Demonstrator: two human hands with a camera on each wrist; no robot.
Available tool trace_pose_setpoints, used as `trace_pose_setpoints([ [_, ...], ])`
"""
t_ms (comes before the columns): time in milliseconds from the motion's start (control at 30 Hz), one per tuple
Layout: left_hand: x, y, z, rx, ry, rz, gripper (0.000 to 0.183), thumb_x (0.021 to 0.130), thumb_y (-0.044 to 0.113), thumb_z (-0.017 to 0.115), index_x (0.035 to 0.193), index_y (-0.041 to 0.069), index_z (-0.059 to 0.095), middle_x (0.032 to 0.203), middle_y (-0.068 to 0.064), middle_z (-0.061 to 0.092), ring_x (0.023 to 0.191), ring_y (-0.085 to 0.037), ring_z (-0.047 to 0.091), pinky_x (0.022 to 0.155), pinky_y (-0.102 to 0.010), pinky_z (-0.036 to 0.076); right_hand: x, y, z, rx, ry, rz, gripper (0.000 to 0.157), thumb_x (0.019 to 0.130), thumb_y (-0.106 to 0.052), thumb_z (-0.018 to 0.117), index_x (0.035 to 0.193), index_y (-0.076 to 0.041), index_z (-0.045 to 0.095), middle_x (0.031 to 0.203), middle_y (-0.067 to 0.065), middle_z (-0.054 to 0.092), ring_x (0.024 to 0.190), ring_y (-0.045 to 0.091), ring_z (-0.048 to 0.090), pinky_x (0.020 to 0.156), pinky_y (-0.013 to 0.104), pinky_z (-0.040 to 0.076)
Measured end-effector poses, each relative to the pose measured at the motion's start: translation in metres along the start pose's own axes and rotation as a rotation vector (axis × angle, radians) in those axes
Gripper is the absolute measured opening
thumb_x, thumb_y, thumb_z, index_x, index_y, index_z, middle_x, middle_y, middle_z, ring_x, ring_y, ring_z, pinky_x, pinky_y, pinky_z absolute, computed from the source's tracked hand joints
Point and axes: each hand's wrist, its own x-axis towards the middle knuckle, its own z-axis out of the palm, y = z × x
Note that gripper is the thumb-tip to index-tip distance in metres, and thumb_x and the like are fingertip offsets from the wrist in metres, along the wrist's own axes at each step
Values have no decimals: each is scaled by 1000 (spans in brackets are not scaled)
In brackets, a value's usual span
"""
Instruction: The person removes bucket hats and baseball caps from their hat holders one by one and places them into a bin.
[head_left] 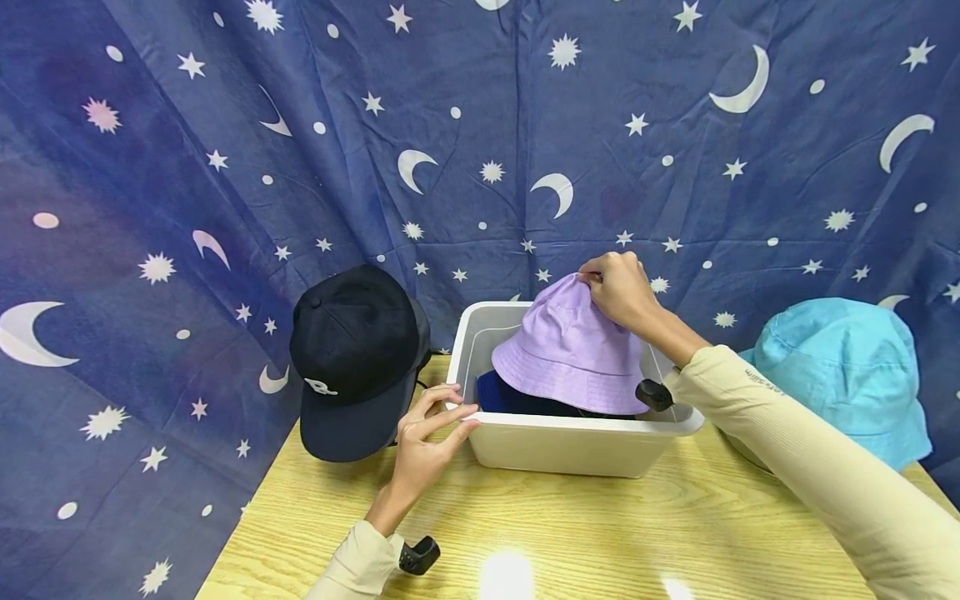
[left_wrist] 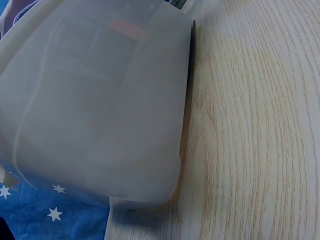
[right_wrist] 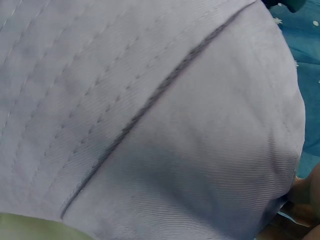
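A lavender bucket hat (head_left: 573,350) sits tilted over a white plastic bin (head_left: 562,446), its brim partly inside the rim. My right hand (head_left: 621,287) pinches the hat's crown at the top; the right wrist view is filled by the hat's stitched brim and crown (right_wrist: 215,115), with fingers at the lower right edge. Under the brim lies a dark blue item (head_left: 495,393), mostly hidden. At the bin's front left corner my left hand (head_left: 426,437) touches the rim with fairly straight fingers. The bin's side wall (left_wrist: 100,110) fills much of the left wrist view.
To the left stands a black cap (head_left: 356,350) with a white emblem, close beside the bin. A turquoise bucket hat (head_left: 840,375) is at the right, partly behind my right sleeve. Everything rests on a wooden table (head_left: 540,525) before a blue starry curtain (head_left: 480,125).
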Motion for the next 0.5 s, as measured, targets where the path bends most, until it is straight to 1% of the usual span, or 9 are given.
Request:
trace_pose_setpoints([
  [100,0,0,0,-1,0,0,30,60,-16,79,87,-5,73,96,-17,62,96,-40,57,77,-35,52,2,-2,5,-38,-12,8,13,85,-2,63,88,0,75,88,17,71,83,36,66,72,51,49],
  [233,1,0,-1,-3,2,-4,30,60,-16,79,87,-5,73,97,-17,62,99,-34,57,82,-32,51,4,-4,11,-101,-45,20,14,85,-5,62,89,-3,76,89,16,71,84,37,66,70,54,48],
  [367,1,1,0,-6,0,0,30,59,-17,79,86,-6,73,96,-17,62,96,-40,57,81,-32,51,4,-3,15,-150,-104,21,16,84,-4,60,88,-7,76,89,14,71,84,38,65,68,55,48],
  [433,1,1,0,-4,0,5,30,59,-17,79,86,-6,73,95,-17,62,94,-43,56,79,-33,51,2,-2,15,-158,-135,23,16,84,-4,61,88,-8,76,90,13,71,85,38,65,69,54,49],
  [500,2,2,0,-3,0,5,30,58,-18,79,86,-6,73,95,-17,62,93,-45,56,79,-30,51,1,-2,15,-155,-159,23,16,84,-4,61,88,-8,76,91,13,71,87,37,65,71,54,49],
])
